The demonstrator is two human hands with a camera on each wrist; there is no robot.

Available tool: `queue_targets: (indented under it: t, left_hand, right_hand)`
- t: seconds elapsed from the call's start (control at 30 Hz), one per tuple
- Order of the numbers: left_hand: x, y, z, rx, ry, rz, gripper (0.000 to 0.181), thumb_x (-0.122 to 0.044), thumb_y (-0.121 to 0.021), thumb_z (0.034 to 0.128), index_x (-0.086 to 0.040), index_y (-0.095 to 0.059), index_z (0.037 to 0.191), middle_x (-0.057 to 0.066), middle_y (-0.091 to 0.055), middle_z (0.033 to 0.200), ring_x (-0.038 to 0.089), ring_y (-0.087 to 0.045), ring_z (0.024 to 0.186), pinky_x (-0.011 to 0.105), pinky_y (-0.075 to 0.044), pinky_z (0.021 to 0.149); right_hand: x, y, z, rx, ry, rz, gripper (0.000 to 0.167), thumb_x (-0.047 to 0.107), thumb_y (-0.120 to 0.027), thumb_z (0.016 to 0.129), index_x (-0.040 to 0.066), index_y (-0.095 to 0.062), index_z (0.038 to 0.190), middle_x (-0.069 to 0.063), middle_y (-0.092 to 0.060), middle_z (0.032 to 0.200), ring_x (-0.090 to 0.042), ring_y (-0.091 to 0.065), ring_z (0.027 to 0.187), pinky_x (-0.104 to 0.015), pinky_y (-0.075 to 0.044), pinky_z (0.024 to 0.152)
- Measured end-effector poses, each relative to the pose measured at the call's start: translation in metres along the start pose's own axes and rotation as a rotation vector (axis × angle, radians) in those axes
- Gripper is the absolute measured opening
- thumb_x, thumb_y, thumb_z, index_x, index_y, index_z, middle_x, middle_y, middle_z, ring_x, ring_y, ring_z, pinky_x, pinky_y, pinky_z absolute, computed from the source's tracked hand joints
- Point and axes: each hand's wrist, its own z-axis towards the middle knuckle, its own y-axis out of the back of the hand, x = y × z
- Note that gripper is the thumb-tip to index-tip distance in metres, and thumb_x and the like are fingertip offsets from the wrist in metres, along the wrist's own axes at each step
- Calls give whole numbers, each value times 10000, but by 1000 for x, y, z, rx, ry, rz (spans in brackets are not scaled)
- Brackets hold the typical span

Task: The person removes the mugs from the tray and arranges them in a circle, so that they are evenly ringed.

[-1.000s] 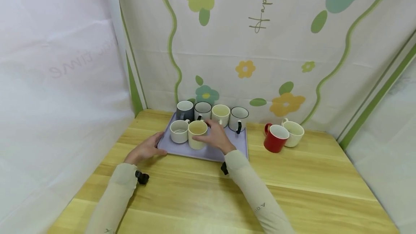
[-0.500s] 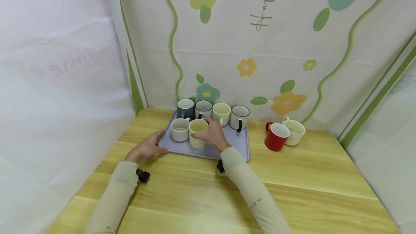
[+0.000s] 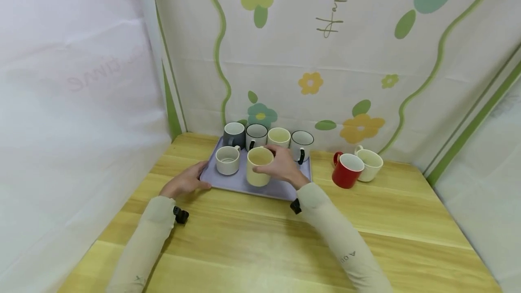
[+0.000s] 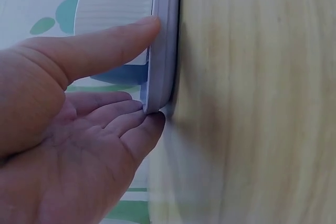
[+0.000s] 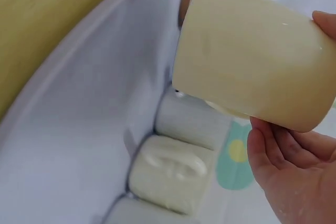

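My right hand [image 3: 281, 165] pinches the tall pale-yellow mug [image 3: 257, 176] [image 5: 252, 56] by its rim, thumb and fingers on opposite sides. It is upright over the lilac tray [image 3: 236, 186]; whether its base touches is unclear. Left of it on the tray stands a short white mug [image 3: 227, 167] [image 4: 113, 19]. Behind, a row holds a dark grey mug [image 3: 234, 140], black-rimmed white mugs [image 3: 255, 135] [image 3: 300, 147] and a cream mug [image 3: 278, 136], partly hidden by my hand. My left hand [image 3: 185, 181] [image 4: 79, 124] rests with fairly straight thumb and fingers against the tray's front-left corner.
To the right of the tray, on the wooden table [image 3: 252, 238], a red mug [image 3: 346, 176] stands in front of a cream mug [image 3: 370, 166]. A flower-printed cloth [image 3: 281, 49] hangs behind the table, and white cloth walls stand at both sides.
My right hand has moved the tall pale-yellow mug rightward, leaving a wider gap beside the short white mug. My left hand stays at the tray corner. The head view has shifted slightly.
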Motion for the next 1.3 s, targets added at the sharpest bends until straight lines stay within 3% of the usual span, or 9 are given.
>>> queue_targets:
  t: [0.27,0.5,0.63,0.73,0.87,1.1,1.3]
  left_hand:
    - [-1,0,1,6,-5,40,877,-81,-697,1013,108,-121,1648,314,-143,1734,484,-161,1617,603,-194,1331]
    - [-5,3,3,7,-11,56,885,-81,-710,1004,115,-131,1644,330,-154,1724,500,-174,1608,616,-203,1323]
    - [-3,3,2,4,-4,57,896,-79,-724,994,113,-138,1643,327,-157,1725,497,-177,1608,609,-206,1324]
    - [-1,3,1,-1,0,47,893,-89,-724,996,105,-143,1646,318,-159,1728,490,-180,1610,600,-207,1326]
    - [-1,2,0,3,6,27,902,-100,-726,998,102,-135,1649,316,-148,1731,489,-174,1611,599,-207,1326]
    - [-3,3,0,15,1,33,923,-107,-737,992,108,-124,1648,328,-135,1729,503,-163,1607,616,-208,1318]
    - [-2,4,1,11,-5,38,919,-86,-737,984,133,-128,1635,346,-145,1718,511,-178,1600,615,-217,1317]
  right_hand:
    - [1,47,-36,23,65,31,653,350,-982,687,166,-722,1257,-42,-774,1058,-211,-697,910,-331,-567,764]
    - [-8,101,-74,2,-7,-70,691,414,-981,690,171,-717,1281,-49,-776,1129,-217,-700,982,-321,-549,797]
    - [-18,133,-99,-37,-4,-129,714,391,-994,681,130,-719,1287,-73,-776,1109,-199,-712,939,-272,-562,768]
    - [-25,162,-119,-40,-19,-161,718,360,-998,690,102,-707,1294,-97,-769,1094,-178,-700,901,-228,-565,724]
    - [-32,205,-147,-13,-81,-247,713,407,-975,735,133,-690,1328,-108,-767,1178,-115,-682,990,-189,-535,744]
    - [-70,268,-181,0,-152,-384,711,456,-954,755,189,-676,1353,-127,-748,1245,105,-572,1025,-188,-496,727]
    - [-115,300,-187,45,-174,-478,760,491,-926,780,128,-652,1389,-182,-743,1222,-53,-605,994,-233,-484,710]
